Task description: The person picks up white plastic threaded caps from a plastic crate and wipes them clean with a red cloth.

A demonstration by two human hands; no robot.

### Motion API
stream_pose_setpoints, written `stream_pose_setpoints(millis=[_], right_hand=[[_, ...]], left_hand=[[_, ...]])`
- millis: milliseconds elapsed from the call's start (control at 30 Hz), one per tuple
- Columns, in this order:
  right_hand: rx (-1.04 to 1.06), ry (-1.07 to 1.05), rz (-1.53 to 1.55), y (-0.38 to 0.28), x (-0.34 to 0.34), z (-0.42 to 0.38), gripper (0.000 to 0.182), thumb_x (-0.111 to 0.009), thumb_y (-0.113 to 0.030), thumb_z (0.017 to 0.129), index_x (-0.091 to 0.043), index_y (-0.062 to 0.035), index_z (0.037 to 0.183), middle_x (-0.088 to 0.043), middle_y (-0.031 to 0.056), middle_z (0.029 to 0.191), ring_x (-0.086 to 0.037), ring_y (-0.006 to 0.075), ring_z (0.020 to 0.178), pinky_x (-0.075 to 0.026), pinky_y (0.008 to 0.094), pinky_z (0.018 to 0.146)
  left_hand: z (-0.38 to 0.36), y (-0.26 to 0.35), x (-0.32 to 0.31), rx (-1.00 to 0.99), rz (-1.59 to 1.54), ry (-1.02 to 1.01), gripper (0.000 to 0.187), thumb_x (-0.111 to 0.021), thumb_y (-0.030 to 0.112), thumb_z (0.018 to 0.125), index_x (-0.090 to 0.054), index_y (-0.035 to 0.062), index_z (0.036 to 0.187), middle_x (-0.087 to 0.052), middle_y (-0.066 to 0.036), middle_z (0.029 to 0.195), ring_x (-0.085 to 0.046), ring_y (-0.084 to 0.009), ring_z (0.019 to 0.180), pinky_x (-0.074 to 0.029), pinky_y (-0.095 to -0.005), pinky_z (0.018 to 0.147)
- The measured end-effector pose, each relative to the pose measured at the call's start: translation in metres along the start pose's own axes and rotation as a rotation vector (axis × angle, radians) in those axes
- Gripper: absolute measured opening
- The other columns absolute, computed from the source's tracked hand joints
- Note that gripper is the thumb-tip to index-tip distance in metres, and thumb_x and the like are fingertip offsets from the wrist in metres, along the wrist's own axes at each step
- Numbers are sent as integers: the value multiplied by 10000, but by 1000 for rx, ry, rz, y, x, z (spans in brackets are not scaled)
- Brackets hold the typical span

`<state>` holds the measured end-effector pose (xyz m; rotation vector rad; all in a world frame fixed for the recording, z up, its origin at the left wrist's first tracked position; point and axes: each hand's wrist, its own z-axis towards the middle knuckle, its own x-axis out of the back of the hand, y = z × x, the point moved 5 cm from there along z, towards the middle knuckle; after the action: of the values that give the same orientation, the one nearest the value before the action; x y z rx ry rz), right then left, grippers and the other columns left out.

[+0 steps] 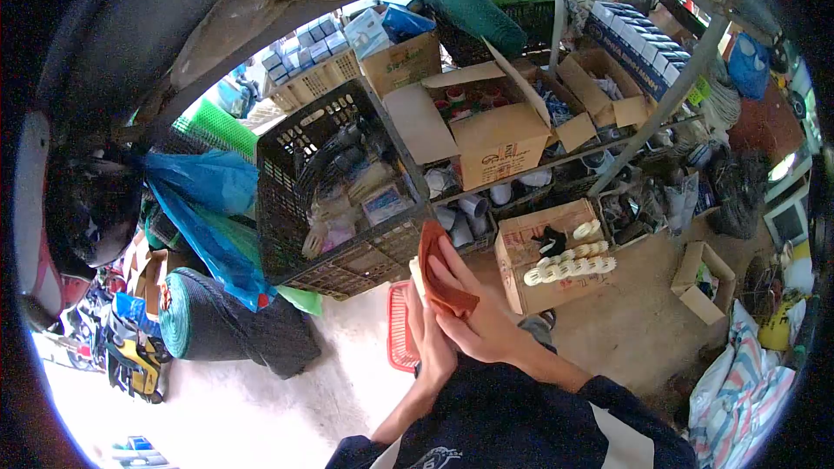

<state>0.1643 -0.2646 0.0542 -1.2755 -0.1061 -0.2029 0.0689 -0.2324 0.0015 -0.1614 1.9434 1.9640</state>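
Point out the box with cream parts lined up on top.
The box just right of the hands; it alone bears cream parts, lying in rows.

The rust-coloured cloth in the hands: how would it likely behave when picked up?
The rust-coloured cloth is probably floppy, as it folds under the right hand. Its edges look thin, so it's likely light. That folded, sheet-like shape seems unlikely to roll.
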Motion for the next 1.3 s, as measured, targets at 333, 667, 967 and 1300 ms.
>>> stream_pose_setpoints(millis=[333,667,967,1300], right_hand=[[17,-25,63,-9,-4,3,578,-541,-198,977,-365,28,1478,-153,216,1616,-192,391,1486,-187,459,1198],[119,-74,-169,-10,-2,12,613,-583,-249,934,-407,-35,1481,-198,220,1602,-167,456,1477,-180,509,1193],[167,-185,-232,13,-25,-17,634,-614,-242,918,-404,-85,1495,-193,206,1609,-136,475,1480,-187,567,1178],[140,-136,-290,-5,-23,-12,718,-678,-192,898,-340,-50,1516,-107,242,1613,-191,348,1499,-269,453,1172]], left_hand=[[4,28,20,-137,510,-17,565,-324,420,1070,-402,-2,1438,-548,-172,1307,-518,-273,1202,-407,-391,1025],[-3,-1,22,13,27,33,510,-375,336,1071,-387,10,1463,-473,-125,1433,-475,-229,1284,-386,-360,1076],[15,15,28,125,-36,125,553,-389,448,1055,-489,13,1380,-579,-135,1269,-543,-213,1175,-430,-346,1006],[31,77,9,-168,275,217,583,-335,413,1041,-420,-23,1418,-492,-139,1394,-473,-256,1279,-336,-376,1099]])
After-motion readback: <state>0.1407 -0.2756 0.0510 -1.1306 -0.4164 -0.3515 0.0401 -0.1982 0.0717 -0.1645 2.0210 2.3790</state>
